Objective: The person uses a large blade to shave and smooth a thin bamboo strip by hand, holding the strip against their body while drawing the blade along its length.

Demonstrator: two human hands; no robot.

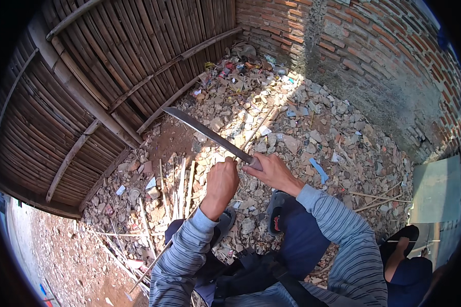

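Note:
My right hand (274, 174) is closed round the handle of a machete (210, 134). Its long dark blade points up and to the left, past the front of my left fist. My left hand (221, 184) is closed beside the handle, its fingers curled on a thin bamboo stick (258, 127). The stick runs from the fist toward the wall, passing under the blade; its lower length seems to come out by my left forearm. Exactly where blade and stick touch, if at all, I cannot tell.
Split bamboo strips (182, 187) lie left of my feet on rubble-strewn ground (292, 146). A bamboo-slat wall (138, 46) stands left, a brick wall (363, 56) at the back and right. Another person's leg (397, 256) shows at lower right, near a pale panel (435, 189).

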